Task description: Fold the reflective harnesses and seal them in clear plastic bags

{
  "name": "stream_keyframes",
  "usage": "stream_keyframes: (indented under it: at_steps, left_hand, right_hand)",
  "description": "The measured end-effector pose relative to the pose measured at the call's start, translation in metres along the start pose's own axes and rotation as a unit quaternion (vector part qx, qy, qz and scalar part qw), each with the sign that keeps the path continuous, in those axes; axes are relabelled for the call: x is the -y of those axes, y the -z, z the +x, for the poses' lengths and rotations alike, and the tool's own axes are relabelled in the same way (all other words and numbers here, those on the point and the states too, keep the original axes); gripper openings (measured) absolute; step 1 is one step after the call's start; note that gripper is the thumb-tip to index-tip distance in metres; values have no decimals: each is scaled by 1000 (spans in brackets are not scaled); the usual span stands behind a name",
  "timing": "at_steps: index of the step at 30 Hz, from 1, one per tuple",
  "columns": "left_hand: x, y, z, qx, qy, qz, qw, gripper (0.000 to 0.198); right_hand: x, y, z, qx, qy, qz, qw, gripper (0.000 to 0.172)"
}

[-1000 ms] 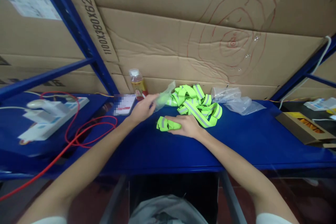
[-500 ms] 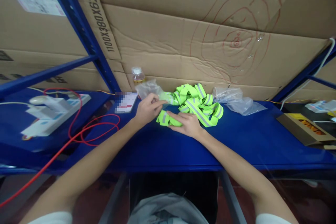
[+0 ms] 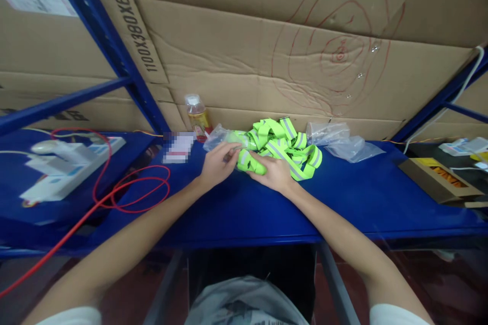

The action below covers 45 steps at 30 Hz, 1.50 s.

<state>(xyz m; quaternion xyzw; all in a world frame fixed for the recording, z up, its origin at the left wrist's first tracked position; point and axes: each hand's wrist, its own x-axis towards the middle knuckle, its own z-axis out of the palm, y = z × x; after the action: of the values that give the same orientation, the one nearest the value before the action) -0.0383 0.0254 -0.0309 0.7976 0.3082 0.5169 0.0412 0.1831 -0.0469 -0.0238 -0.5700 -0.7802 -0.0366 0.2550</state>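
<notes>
My right hand (image 3: 273, 171) is closed round a folded bundle of neon-green reflective strap (image 3: 249, 162) with a grey stripe. Beside it, my left hand (image 3: 218, 163) pinches a clear plastic bag (image 3: 217, 137) close to the bundle's left end. The bag's far part spreads out behind my left fingers. Just beyond both hands lies a loose heap of the same reflective straps (image 3: 293, 147). The fingertips of my left hand are partly hidden against the bag and the strap.
A drink bottle (image 3: 198, 118) stands behind the left hand, near a blurred card (image 3: 179, 147). More clear bags (image 3: 343, 142) lie right of the heap. A power strip (image 3: 72, 172) and red cable (image 3: 141, 208) are at left, an open cardboard box (image 3: 438, 180) at right. Cardboard (image 3: 229, 51) walls the back.
My hands have come closer together, and the folded strap bundle now meets the plastic bag at my left fingers. The bag has dropped lower, uncovering more of the bottle. The view has shifted slightly.
</notes>
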Motion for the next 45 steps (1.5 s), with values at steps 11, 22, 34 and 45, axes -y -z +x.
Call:
stream_keyframes:
  at_steps: [11, 22, 34, 45]
  left_hand:
    - [-23, -21, -18, 54, -98, -50, 993, 25]
    - [-26, -8, -8, 17, -165, 110, 980, 65]
    - [-39, -24, -25, 67, -125, 74, 987, 97]
    - [-11, -13, -11, 47, -58, -60, 995, 58]
  right_hand:
    - [10, 5, 4, 42, -118, 40, 991, 87]
    - [1, -5, 13, -139, -190, 441, 866, 49]
    - [16, -19, 12, -144, -266, 603, 738, 46]
    - [10, -12, 17, 28, -251, 750, 612, 41]
